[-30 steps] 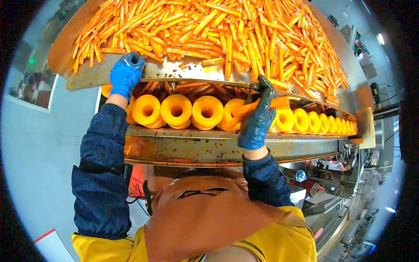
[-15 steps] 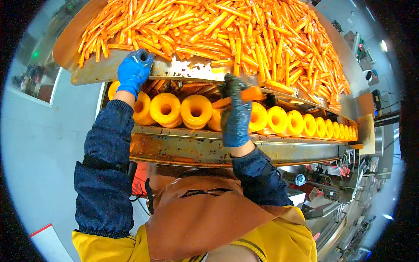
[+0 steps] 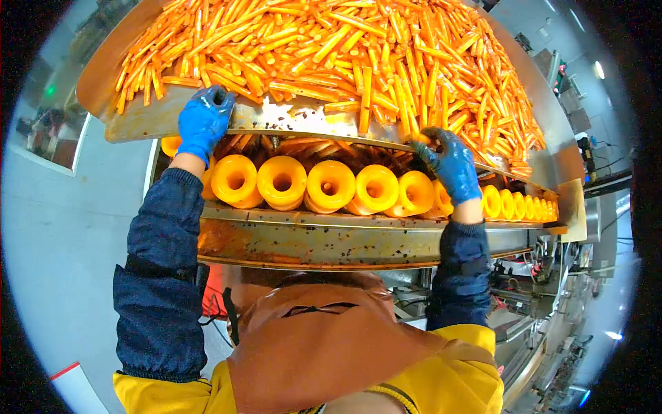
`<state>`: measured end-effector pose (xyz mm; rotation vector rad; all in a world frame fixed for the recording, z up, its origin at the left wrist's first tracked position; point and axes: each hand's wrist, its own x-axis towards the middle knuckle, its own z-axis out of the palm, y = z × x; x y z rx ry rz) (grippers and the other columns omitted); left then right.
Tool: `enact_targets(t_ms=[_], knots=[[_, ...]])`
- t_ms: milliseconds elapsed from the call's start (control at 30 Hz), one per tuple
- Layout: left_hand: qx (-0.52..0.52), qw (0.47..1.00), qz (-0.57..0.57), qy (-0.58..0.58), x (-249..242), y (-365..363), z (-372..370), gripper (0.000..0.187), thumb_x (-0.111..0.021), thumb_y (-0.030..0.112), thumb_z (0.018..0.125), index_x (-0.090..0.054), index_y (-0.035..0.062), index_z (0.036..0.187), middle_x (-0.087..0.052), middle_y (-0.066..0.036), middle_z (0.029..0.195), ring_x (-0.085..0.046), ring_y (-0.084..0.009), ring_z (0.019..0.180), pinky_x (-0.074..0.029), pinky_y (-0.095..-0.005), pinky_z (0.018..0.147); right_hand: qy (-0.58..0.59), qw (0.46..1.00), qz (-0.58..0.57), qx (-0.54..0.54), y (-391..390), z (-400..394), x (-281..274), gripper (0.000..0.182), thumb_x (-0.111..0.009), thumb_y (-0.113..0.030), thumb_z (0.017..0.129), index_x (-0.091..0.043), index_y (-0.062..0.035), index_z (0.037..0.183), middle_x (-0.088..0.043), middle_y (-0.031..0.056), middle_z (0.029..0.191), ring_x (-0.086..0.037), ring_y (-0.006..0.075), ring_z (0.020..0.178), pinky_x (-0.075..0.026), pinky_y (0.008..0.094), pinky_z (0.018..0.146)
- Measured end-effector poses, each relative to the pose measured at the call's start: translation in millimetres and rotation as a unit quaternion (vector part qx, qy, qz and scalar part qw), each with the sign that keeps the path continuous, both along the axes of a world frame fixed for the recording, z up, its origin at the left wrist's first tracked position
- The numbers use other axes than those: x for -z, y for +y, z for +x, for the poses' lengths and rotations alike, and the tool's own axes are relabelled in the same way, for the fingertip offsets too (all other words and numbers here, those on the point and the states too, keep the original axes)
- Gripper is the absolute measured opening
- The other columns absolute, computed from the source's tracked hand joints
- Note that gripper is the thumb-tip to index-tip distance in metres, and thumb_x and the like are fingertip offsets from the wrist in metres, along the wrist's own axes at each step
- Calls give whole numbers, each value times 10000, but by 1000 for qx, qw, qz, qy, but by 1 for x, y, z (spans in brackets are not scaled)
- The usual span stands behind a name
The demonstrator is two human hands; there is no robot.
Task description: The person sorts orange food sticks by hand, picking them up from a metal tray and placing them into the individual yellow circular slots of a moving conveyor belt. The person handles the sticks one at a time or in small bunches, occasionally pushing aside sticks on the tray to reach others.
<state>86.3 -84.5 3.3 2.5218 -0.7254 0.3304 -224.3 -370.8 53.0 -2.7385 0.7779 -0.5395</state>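
My left hand [image 3: 205,121], in a blue glove, rests at the front lip of the metal tray [image 3: 148,123]. Its fingers are curled closed, and whatever they may hold is hidden. Orange sticks [image 3: 338,45], glossy and coated, lie heaped in the tray just beyond it. Farther right, my right hand [image 3: 452,162] in a stained blue glove is at the same lip, above the yellow rollers [image 3: 331,186]. Thumb and forefinger are bent with a gap between them, close to the end of one stick; no held stick can be made out.
Below the rollers runs a metal trough [image 3: 324,243] with dark bits on it. More sticks lie in the dark gap behind the rollers. A brown apron [image 3: 310,345] covers my front. Machinery [image 3: 531,290] stands at the right, a pale wall [image 3: 62,228] at the left.
My right hand has moved right and slightly up to the tray lip. The orange stick it held across the rollers no longer shows in it. My left hand stays at the lip, still curled.
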Motion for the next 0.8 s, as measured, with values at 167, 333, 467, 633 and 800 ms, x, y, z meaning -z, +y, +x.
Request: enact_targets(t_ms=[167, 333, 467, 633, 800], knots=[[-1, 1000, -1, 8, 3, 0, 3, 334, -569, 427, 817, -641, 102, 849, -631, -138, 911, -599, -337, 831, -479, -423, 718, 98, 985, 64, -123, -58, -3, -17, 320, -732, -254, 748, -640, -31, 958, -655, 123, 855, -639, 253, 789, -497, 347, 727], [9, 1000, -13, -15, 6, 1, 4, 320, -579, 410, 812, -643, 99, 852, -631, -136, 909, -598, -337, 835, -477, -421, 714, -1, 996, 48, 73, -93, 26, -38, 484, -642, -451, 791, -626, -7, 982, -646, 190, 984, -627, 330, 902, -482, 378, 804], [-9, 1000, -10, 17, -2, -2, -2, 311, -585, 399, 809, -645, 98, 854, -632, -131, 904, -596, -331, 849, -474, -416, 722, 132, 987, -26, 82, -87, 69, -16, 609, -672, -514, 700, -608, 39, 946, -625, 258, 959, -598, 363, 962, -458, 424, 807], [0, 1000, -3, 13, -1, -1, 0, 320, -583, 403, 811, -638, 90, 846, -630, -128, 905, -595, -329, 854, -474, -412, 730, 186, 979, 51, 72, -91, 96, -8, 461, -672, -406, 699, -643, 5, 907, -649, 210, 916, -620, 316, 870, -469, 381, 741], [-9, 1000, -14, -15, -1, 0, -4, 334, -575, 411, 818, -629, 82, 836, -627, -133, 905, -594, -332, 849, -473, -420, 727, -95, 913, 394, 49, -105, 42, -10, 267, -562, -305, 830, -695, -106, 949, -482, -33, 624, -419, 87, 519, -313, 223, 493]])
